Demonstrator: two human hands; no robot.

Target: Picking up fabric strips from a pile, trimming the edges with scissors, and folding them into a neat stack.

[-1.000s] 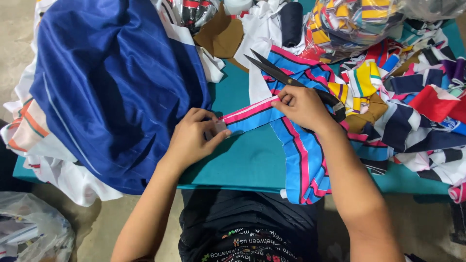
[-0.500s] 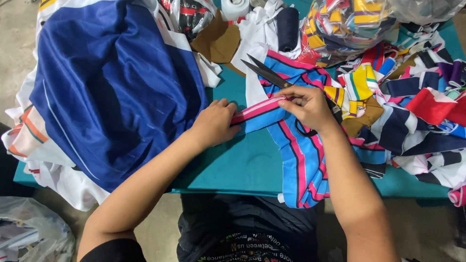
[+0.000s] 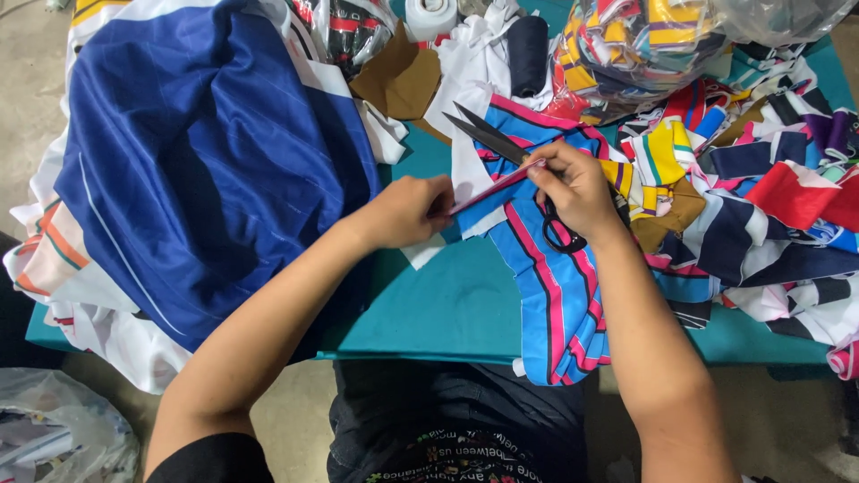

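My left hand (image 3: 407, 210) and right hand (image 3: 577, 183) pinch the two ends of a narrow pink strip (image 3: 497, 186), fingers closed on it. The strip stretches between them above the teal desk (image 3: 456, 304). Black scissors (image 3: 501, 143) hang from my right hand, both forearms reaching forward.

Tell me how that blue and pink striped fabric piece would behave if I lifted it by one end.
The striped fabric piece already drapes limply over the table edge, so it would likely flop and hang. It looks thin and glossy, so probably light and a bit slippery.
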